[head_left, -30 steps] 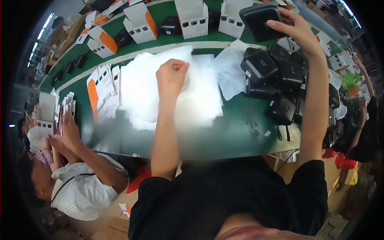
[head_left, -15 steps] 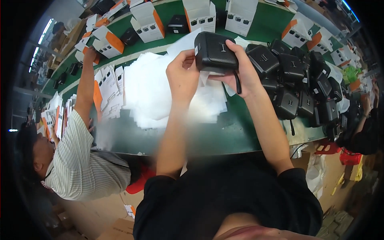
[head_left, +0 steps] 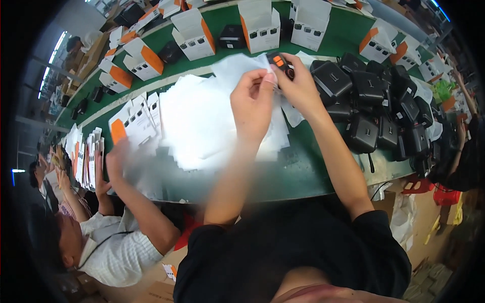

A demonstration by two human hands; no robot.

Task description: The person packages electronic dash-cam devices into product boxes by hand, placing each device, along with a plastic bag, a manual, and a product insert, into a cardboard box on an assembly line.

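Note:
My right hand (head_left: 302, 92) grips a small black case (head_left: 274, 56), turned so that a face with orange squares shows. My palm and fingers hide most of it. Close beside it, my left hand (head_left: 251, 107) is closed, thumb and fingers pinching the edge of a thin translucent white bag (head_left: 236, 65) against the case. Whether the case is partly inside the bag I cannot tell. Below my hands lies a broad heap of thin white bags (head_left: 197, 121). To the right of my right hand, many similar black cases (head_left: 368, 86) are piled up.
Open white and orange cartons (head_left: 194, 38) stand along the raised green ledge (head_left: 217, 15) at the back. A co-worker's hand (head_left: 117, 156) is at flat cartons (head_left: 139, 121) on the left. The green table's front edge (head_left: 283, 198) runs before me.
The black case has turned over and sits lower between my hands, more covered by my right hand. My left hand has moved right to the bag's edge. The co-worker's arm has come down toward the flat cartons.

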